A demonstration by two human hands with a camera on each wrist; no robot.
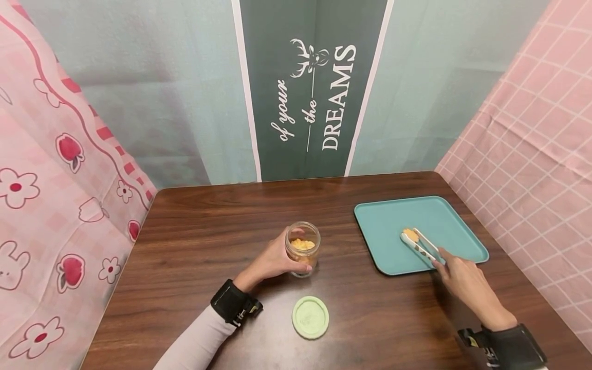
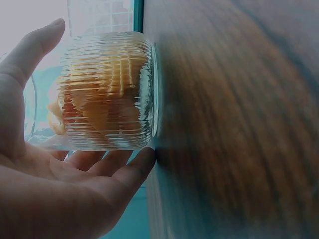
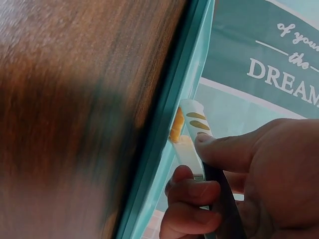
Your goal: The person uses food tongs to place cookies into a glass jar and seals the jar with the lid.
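Observation:
My left hand (image 1: 277,257) holds an open ribbed glass jar (image 2: 109,45), thumb on one side and fingers on the other. Inside the jar are yellow, wavy-edged snack pieces (image 1: 302,244). The jar stands upright on the table. With my right hand (image 1: 464,280) I grip a pair of white tongs (image 1: 422,251), marked with dark gold spots in the right wrist view. Between the tongs' tips is one yellow snack piece (image 1: 409,235), low over the teal tray (image 1: 393,218).
A round pale green lid (image 1: 311,318) lies on the brown wooden table (image 1: 222,231), nearer me than the jar. The tray occupies the table's right side. Printed cloths (image 1: 185,103) hang behind the table and along both sides.

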